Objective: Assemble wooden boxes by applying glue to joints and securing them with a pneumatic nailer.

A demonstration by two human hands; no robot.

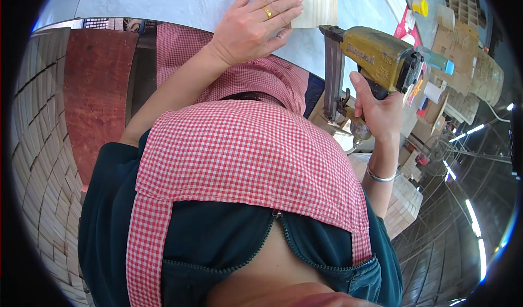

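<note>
My left hand (pixel 253 26) lies with its fingers stretched out across the left edge of a pale wooden piece (pixel 317 5), which rests on the light blue-grey worktable (pixel 163 1). A ring is on one finger. My right hand (pixel 380 111) is wrapped round the grip of a yellow and black air nail gun (pixel 376 56). The gun's dark nose is at the lower right corner of the wooden piece; whether it touches I cannot tell. Its long magazine hangs down toward the table's near edge. The top of the wooden piece runs out of view.
A yellow cup (pixel 420 6) and cardboard pieces (pixel 457 48) are at the far right. A reddish-brown board (pixel 101 89) stands left of me, beside stacked pale wooden slats (pixel 41 138). More stacked wood (pixel 406 201) lies behind my right forearm.
</note>
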